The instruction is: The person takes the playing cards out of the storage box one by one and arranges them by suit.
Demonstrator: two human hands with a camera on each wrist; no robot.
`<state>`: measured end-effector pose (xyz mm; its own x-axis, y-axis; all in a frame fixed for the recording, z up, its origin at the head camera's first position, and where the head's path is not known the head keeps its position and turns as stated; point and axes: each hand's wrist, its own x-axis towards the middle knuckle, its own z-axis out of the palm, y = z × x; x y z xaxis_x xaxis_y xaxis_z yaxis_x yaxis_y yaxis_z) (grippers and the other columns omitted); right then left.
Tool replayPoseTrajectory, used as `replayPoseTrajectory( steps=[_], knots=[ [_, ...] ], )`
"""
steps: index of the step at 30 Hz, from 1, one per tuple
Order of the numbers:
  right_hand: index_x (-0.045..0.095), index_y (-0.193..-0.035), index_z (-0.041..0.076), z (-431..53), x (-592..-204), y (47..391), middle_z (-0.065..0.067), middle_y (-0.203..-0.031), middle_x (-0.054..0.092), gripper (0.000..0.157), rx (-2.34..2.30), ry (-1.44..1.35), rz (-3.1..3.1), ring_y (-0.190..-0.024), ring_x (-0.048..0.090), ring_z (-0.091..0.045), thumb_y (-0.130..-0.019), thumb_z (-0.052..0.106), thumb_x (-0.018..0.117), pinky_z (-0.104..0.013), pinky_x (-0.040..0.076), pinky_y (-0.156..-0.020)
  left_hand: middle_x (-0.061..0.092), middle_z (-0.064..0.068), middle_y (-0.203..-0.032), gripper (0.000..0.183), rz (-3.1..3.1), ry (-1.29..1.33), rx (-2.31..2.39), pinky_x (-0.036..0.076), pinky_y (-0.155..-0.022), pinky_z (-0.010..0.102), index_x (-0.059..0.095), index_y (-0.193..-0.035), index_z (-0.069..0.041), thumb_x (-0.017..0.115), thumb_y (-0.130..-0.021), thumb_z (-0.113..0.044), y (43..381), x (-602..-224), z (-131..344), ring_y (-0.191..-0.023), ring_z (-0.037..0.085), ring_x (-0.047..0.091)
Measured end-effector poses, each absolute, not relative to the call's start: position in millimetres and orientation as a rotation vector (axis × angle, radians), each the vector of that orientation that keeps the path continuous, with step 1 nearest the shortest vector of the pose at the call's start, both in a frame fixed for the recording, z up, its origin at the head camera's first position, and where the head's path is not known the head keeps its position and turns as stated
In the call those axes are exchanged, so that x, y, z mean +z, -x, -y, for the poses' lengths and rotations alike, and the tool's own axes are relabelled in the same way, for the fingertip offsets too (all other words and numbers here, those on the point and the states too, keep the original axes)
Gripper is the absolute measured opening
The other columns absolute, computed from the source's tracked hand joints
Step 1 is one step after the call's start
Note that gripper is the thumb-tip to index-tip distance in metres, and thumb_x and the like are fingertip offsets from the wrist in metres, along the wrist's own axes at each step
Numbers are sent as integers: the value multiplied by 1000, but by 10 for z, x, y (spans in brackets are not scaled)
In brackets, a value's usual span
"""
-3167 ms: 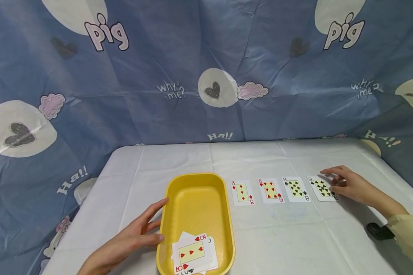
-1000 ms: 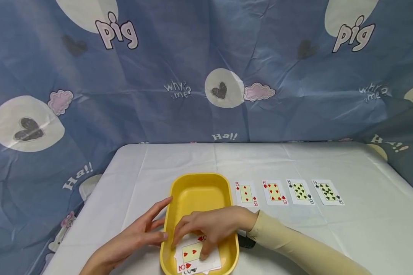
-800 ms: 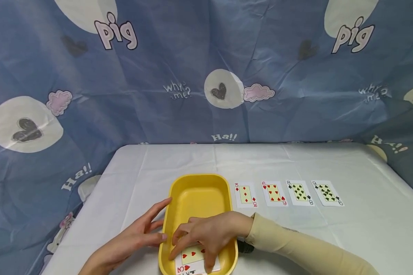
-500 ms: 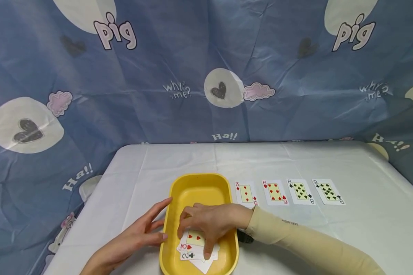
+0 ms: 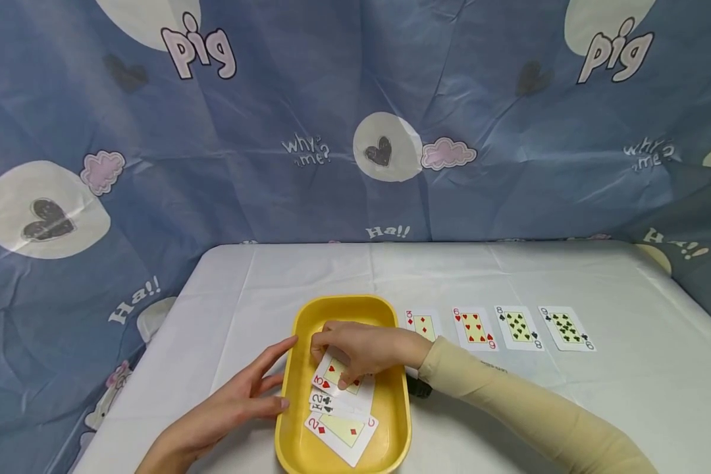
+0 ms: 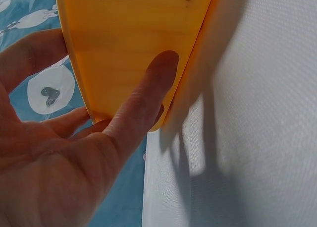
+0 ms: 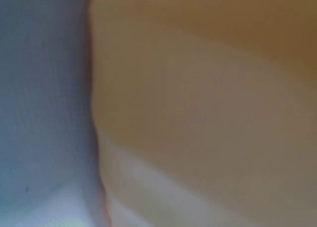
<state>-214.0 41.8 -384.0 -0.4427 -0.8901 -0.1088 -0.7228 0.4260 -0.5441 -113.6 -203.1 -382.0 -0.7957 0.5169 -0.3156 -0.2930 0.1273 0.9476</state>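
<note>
The yellow tray (image 5: 385, 411) stands on the white table with overlapping playing cards in it. My right hand (image 5: 361, 349) reaches into it from the right, pinching cards with the three of hearts (image 5: 357, 396) on top, thumb on its face and fingers curled at its far edge. A two of clubs (image 5: 326, 399) peeks out beneath it, and a two of diamonds (image 5: 339, 433) lies nearer me. At the tray's left side, my left hand (image 5: 231, 408) rests with extended fingers and thumb against the wall; the left wrist view shows the thumb laid on it.
Right of the tray a row of face-up cards lies on the table: three of diamonds (image 5: 422, 321), partly covered by my right arm, six of hearts (image 5: 474, 328), eight of spades (image 5: 517, 328) and nine of clubs (image 5: 566, 328). A patterned blue cloth (image 5: 249, 131) hangs behind.
My right hand left the nine of clubs and went into the tray. It then drew the three of hearts and two of clubs away from me, uncovering the two of diamonds. Left hand stays put.
</note>
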Motion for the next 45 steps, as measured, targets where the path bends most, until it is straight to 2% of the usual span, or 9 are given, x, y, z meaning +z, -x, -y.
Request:
replayPoseTrajectory(
  steps=[4,7,12,19,23,30,36,40,45],
  knots=[
    [56,-105,24,-431,-3818,2159,5,-89,51,34,-719,1420,-2365,-77,47,-9,-85,10,79,-20,40,-73,18,22,-159,82,-1804,-236,1744,51,-91,45,15,-158,-28,64,-94,-11,1133,-3823,2036,-132,34,44],
    [59,-106,22,-441,-3811,2168,4,-90,53,29,-822,1463,-2378,-76,46,-10,-90,1,69,-22,39,-71,10,16,-162,82,-1826,-232,1728,51,-92,45,16,-158,-28,65,-94,-12,1129,-3819,2032,-136,36,38],
    [65,-108,22,-472,-3806,2161,8,-101,58,39,-957,1453,-2370,-80,50,-8,-88,-10,59,-20,42,-69,6,13,-163,81,-1836,-225,1718,50,-93,44,17,-158,-29,65,-94,-14,1125,-3818,2028,-139,38,33],
    [69,-112,23,-508,-3779,2133,15,-111,62,31,-1116,1349,-2360,-91,54,-6,-91,-1,66,-23,48,-75,8,14,-163,81,-1826,-211,1719,50,-93,44,17,-157,-29,65,-95,-14,1120,-3816,2017,-139,37,33],
    [69,-113,22,-536,-3761,2121,17,-111,63,29,-1152,1349,-2366,-92,56,-5,-92,2,67,-25,51,-79,10,17,-162,80,-1819,-206,1720,50,-93,45,16,-158,-29,64,-95,-14,1115,-3805,2012,-139,37,34],
    [70,-114,25,-632,-3712,2099,19,-114,62,30,-1299,1255,-2382,-99,58,-6,-92,6,69,-25,50,-87,8,16,-162,81,-1819,-203,1723,51,-91,46,16,-157,-30,64,-94,-12,1125,-3802,2017,-137,36,38],
    [68,-120,20,-808,-3727,2080,10,-115,62,33,-1507,1083,-2308,-88,63,-14,-90,7,72,-34,53,-81,9,17,-162,81,-1825,-192,1716,51,-91,45,16,-158,-29,64,-95,-13,1136,-3804,2014,-135,35,40],
    [66,-125,16,-967,-3734,2064,3,-120,61,39,-1595,1025,-2268,-88,63,-19,-88,4,74,-36,53,-81,10,18,-162,81,-1819,-194,1715,51,-91,46,15,-158,-29,64,-95,-13,1142,-3807,2018,-133,34,42],
    [64,-128,19,-1198,-3705,2003,-3,-118,62,43,-1667,872,-2229,-89,64,-23,-88,6,75,-35,56,-72,8,15,-163,81,-1832,-187,1709,51,-91,45,16,-158,-29,65,-95,-14,1150,-3816,2018,-135,35,40]
  ],
)
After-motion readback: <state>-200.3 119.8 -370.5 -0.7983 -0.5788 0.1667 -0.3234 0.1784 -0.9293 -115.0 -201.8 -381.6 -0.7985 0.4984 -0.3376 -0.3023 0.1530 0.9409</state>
